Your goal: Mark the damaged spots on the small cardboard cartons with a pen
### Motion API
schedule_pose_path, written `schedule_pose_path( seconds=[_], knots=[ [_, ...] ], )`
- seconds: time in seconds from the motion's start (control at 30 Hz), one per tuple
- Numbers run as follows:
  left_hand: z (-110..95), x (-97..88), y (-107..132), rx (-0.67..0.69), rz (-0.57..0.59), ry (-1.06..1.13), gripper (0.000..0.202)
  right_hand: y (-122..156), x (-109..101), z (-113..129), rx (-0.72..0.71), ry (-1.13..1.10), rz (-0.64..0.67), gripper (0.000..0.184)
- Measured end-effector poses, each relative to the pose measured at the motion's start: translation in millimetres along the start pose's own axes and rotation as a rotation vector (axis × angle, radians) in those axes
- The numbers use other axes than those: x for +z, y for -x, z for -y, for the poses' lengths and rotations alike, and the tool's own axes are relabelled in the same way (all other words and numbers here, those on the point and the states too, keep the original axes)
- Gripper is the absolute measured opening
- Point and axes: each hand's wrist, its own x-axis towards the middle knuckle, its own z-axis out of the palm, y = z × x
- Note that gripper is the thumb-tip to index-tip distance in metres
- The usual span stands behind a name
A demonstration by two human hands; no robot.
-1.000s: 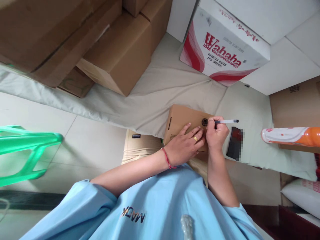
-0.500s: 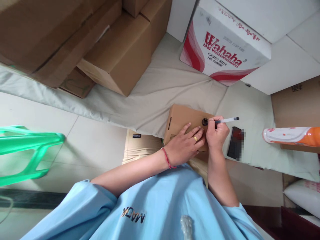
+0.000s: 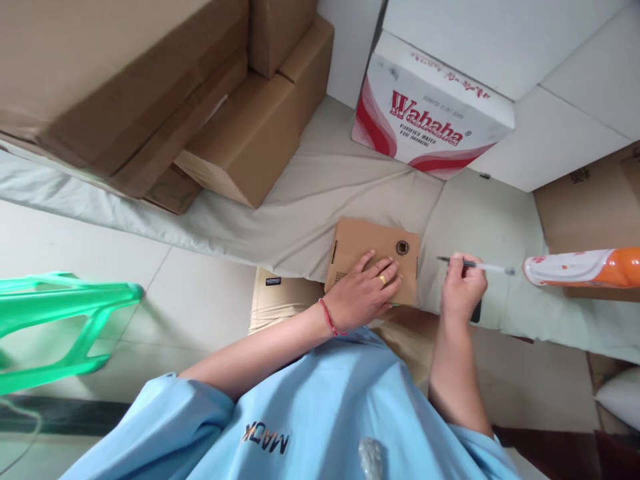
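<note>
A small brown cardboard box (image 3: 367, 237) lies at the near edge of the cloth-covered surface, with a dark round mark (image 3: 402, 247) on its upper right. My left hand (image 3: 367, 290) rests flat on its top, fingers spread, a ring on one finger. Right of the box, my right hand (image 3: 463, 287) is closed around a pen (image 3: 475, 265) whose dark tip points left, apart from the box. Below that hand a phone (image 3: 477, 311) is mostly hidden; only a dark edge shows.
Large cardboard boxes (image 3: 240, 140) stand at the back left, and a white and red water carton (image 3: 430, 113) against the back wall. An orange and white bottle (image 3: 580, 268) lies at the right. A green plastic stool (image 3: 115, 293) is on the floor at the left.
My right hand has lifted the pen off the box and moved right, over the phone. The round mark is now uncovered. My left hand stays on the box. The view has shifted slightly.
</note>
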Motion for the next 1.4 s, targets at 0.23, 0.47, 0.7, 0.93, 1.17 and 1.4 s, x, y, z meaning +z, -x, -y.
schedule_pose_path(
  seconds=[0.23,0.47,0.7,0.93,1.17,1.4],
  knots=[
    [-1,2.3,2,0.012,-0.041,-0.058,0.045,0,-31,-52,0.196,0.244,0.461,0.065],
    [-1,2.0,4,0.015,-0.03,-0.063,0.048,6,-40,-66,0.2,0.34,0.174,0.068],
    [-2,2.4,3,0.012,-0.032,-0.067,0.047,28,-58,-104,0.151,0.616,0.126,0.095],
    [-2,3.0,2,0.019,-0.038,-0.089,0.045,23,-53,-97,0.292,0.642,0.123,0.094],
    [-4,2.5,3,0.02,-0.041,-0.097,0.048,18,-54,-92,0.387,0.576,0.151,0.093],
    [-3,4.6,5,-0.001,-0.015,-0.034,0.049,33,-67,-87,0.384,0.429,0.092,0.076]
  ],
)
